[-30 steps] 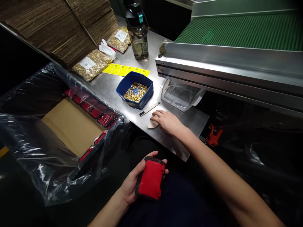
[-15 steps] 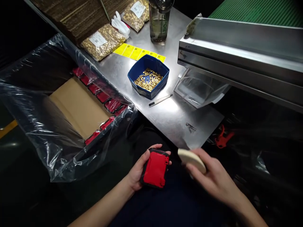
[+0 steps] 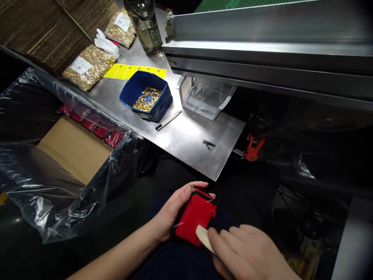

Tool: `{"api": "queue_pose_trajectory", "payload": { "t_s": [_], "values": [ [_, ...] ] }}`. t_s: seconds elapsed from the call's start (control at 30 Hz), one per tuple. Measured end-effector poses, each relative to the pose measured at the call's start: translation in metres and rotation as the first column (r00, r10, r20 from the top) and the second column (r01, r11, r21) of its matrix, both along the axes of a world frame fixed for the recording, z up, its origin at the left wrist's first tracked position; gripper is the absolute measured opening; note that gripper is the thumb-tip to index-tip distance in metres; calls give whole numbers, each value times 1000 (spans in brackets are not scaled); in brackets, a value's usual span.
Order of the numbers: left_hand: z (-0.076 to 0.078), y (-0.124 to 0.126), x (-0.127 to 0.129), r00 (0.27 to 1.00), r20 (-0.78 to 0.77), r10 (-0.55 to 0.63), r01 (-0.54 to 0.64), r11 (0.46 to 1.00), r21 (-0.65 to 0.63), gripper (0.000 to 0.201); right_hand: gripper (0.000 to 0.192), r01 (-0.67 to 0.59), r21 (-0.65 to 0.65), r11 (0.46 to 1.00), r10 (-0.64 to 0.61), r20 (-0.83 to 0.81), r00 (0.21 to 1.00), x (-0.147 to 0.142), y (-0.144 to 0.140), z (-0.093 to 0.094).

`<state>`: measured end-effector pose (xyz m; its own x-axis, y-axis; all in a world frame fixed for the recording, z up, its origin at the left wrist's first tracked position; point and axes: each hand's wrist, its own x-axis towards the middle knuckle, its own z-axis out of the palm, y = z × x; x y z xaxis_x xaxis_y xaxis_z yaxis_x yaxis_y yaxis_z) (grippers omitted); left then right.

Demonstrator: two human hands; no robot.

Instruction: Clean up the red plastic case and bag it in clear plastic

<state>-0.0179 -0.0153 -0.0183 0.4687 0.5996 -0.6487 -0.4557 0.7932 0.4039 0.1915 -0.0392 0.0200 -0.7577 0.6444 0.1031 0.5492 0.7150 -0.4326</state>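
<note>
Grasping red case (image 3: 190, 219) in left hand (image 3: 171, 210), cream pad (image 3: 203, 238) in right hand (image 3: 249, 252), lower centre, with similar red cases (image 3: 100, 132) already in plastic-lined box (image 3: 106, 171), left.

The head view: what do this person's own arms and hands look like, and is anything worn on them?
The left hand and right hand look ungloved and unadorned. The left forearm is sleeveless where visible; little of the right shows. Dark clothing appears between them.

Head-worn view, facing forward and down.
</note>
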Motion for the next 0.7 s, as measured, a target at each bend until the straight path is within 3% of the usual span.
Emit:
{"api": "queue_pose_trajectory", "payload": {
  "t_s": [0.17,0.3,0.47,0.7],
  "values": [
    [3,-7,13,994,-108,-22,13,996,-88,56,20,82,-68,994,-80,23,996,2,-7,-8],
    [4,-8,17,987,-157,-26,3,990,-141,55,15,69,-120,990,-66,29,997,9,-10,-10],
    [2,-5,16,985,-170,-28,-7,979,-204,54,12,91,-275,957,-72,76,994,17,-7,-12],
    [-3,-6,14,986,-159,-44,-3,959,-285,55,6,87,-366,927,-55,98,994,16,4,-18]
  ]
}}
